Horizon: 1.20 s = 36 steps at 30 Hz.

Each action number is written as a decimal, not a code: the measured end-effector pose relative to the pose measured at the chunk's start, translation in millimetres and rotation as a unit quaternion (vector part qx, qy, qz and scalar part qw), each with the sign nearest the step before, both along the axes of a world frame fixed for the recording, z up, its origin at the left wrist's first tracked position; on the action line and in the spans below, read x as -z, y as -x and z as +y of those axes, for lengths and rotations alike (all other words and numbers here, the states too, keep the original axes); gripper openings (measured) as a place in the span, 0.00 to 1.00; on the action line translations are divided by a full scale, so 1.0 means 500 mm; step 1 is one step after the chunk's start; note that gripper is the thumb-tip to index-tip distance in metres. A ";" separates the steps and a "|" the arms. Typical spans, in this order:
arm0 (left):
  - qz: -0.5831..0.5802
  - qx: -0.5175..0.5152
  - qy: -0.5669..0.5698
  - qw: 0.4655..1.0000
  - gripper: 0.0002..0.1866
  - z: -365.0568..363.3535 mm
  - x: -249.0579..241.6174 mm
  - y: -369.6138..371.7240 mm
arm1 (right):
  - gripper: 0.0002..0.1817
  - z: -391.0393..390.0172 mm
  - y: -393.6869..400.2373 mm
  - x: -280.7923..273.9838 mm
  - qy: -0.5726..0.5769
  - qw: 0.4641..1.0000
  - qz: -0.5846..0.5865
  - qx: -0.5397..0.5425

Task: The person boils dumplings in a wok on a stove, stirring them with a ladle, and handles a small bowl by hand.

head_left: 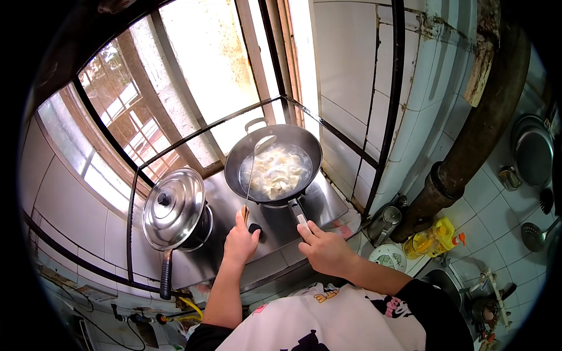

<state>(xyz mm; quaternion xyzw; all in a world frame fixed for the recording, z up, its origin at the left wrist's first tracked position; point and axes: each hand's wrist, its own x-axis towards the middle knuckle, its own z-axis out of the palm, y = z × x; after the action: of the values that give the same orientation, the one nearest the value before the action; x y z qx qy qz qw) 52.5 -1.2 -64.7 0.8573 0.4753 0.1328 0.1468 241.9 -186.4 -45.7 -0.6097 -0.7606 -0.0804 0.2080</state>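
Observation:
On the right burner sits a wok (233, 157) with water and pale pieces of food that look like dumplings (276, 172). My left hand (239, 241) is closed around the wooden end of a long thin-handled ladle (251, 178), whose metal bowl rests inside the wok near its far left wall. With fingers wrapped on it, my right hand (328, 248) grips the wok's handle (297, 212). A black stove knob (256, 231) lies just beside my left hand.
A lidded pan (173, 206) stands on the left burner of the steel stove (275, 220). Black metal railing (211, 127) runs behind it. To the right are a plate (387, 257), a yellow oil bottle (433, 238), a thick pipe (468, 152) and a sink (439, 279).

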 end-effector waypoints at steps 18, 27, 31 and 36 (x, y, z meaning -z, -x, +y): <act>-0.004 0.000 0.006 1.000 0.43 -0.001 -0.004 0.000 | 0.03 0.001 -0.001 -0.001 -0.005 1.000 0.008 -0.004; 0.005 0.002 0.001 1.000 0.43 0.002 -0.001 0.001 | 0.02 0.000 -0.002 -0.004 -0.005 1.000 0.005 -0.006; 0.006 0.004 0.000 1.000 0.43 0.003 0.000 0.001 | 0.02 0.001 -0.002 -0.002 -0.002 1.000 0.000 -0.006; 0.004 0.004 -0.005 1.000 0.43 0.003 0.001 0.001 | 0.03 0.000 -0.002 -0.005 0.003 1.000 -0.006 -0.004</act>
<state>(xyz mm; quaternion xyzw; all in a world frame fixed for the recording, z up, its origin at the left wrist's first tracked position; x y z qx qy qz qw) 51.9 0.1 -65.3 0.8606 0.4715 0.1308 0.1415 242.8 -186.7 -43.1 -0.6071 -0.7643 -0.0808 0.2018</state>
